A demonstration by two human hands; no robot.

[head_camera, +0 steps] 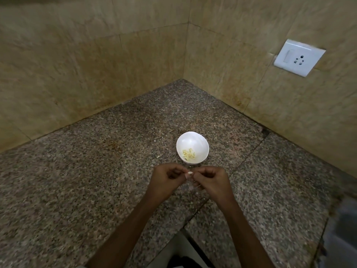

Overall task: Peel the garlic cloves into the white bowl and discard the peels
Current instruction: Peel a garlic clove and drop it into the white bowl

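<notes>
My left grip (166,180) and my right grip (212,180) are raised together over the near part of the worktop (87,180), just on the near side of the white bowl (202,141). Both are bare hands with the fingers curled in, and their fingertips meet round one small pale garlic clove (189,173). The left grip pinches the clove from the left, the right grip pinches it from the right, so both grips are narrow and closed on that same clove. It is held in the air between them, not touching the worktop or the bowl. A thin pale strip (197,186) shows under my right fingers; I cannot tell whether it is peel or part of the clove.

The white bowl stands upright on the speckled stone worktop, a little to the right of the middle and beyond my hands. In its bottom, towards the near side, lies a small heap of peeled cloves (189,154), pale yellow and lying close together. The rest of the bowl's inside is bare white.

One small light scrap (158,156) lies on the worktop just left of the bowl, apart from it.

The worktop runs back into a corner where two tiled walls (96,64) meet. On the right wall, far from the bowl, sits a white socket plate (299,58) with a switch.
</notes>
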